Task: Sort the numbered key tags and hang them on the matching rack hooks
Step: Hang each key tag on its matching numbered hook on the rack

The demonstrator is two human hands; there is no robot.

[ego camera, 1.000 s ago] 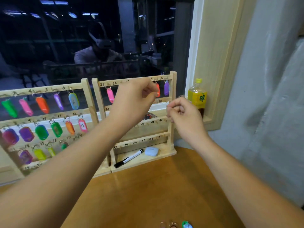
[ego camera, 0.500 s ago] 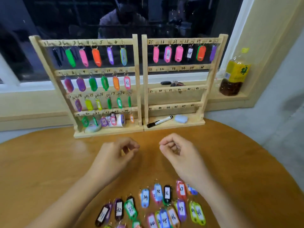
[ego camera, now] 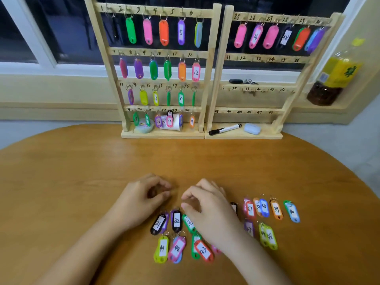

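a: item one, the tags?
b: loose key tags, laid in rows on the near side of the table. tag 31, tag 32 and tag 33 sit side by side; 41 to 43 lie nearer the person, 37 to 39 off to the right.
a: hands?
b: left hand just beside tag 31, fingers loosely curled, holding nothing. right hand arched over tag 33, thumb near tag 32. whether it pinches a ring i cannot tell; the fingers hide it.
a: destination?
b: right rack. top row hung, rail 31–36 bare, both lower rails bare. left rack stocked.
a: handling note?
b: by my reckoning 31 goes next. take it by the ring, not the plastic. check the label against the inked number, then slip the ring fully over the hook. neighbours touch, so lift straight up.
a: sundries?
b: marker on the right rack's base; bottle on the sill.
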